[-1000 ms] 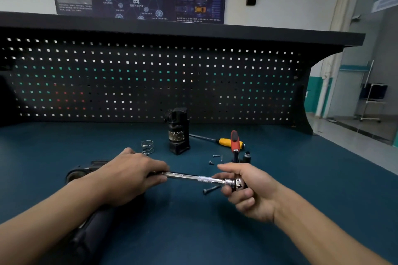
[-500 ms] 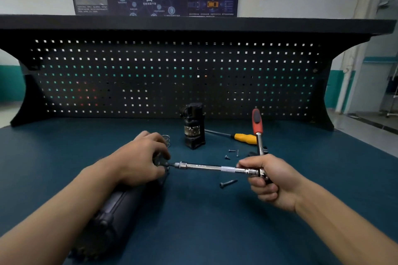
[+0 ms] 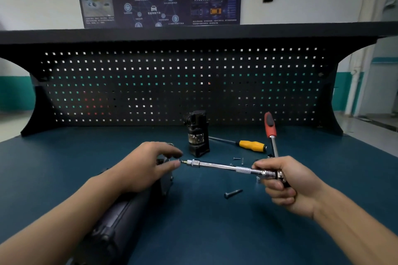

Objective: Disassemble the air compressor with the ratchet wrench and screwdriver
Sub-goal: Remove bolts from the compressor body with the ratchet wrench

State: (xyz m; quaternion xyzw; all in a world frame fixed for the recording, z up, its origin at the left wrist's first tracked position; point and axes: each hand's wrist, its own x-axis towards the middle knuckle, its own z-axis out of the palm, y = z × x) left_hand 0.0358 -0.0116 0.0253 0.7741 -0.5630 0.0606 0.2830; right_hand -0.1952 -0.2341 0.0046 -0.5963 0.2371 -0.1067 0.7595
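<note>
The black air compressor body (image 3: 120, 219) lies on its side at the lower left of the blue bench. My left hand (image 3: 142, 168) sits over its near end, thumb and forefinger meeting at the tip of the chrome extension bar (image 3: 221, 166). My right hand (image 3: 282, 185) grips the head of the ratchet wrench (image 3: 271, 135), whose red handle stands upright. The extension runs level from the ratchet head leftward to the compressor's end. Whatever the bit touches is hidden by my left fingers.
A removed black compressor part (image 3: 197, 133) stands upright mid-bench. The yellow-handled screwdriver (image 3: 251, 145) lies to its right. A loose bolt (image 3: 232, 193) and small screws (image 3: 239, 159) lie on the bench (image 3: 215, 232). A black pegboard (image 3: 183, 84) closes the back.
The ratchet handle swung from low and tilted to upright. My left hand shifted along the extension to its tip at the compressor end. The view moved closer and to the left.
</note>
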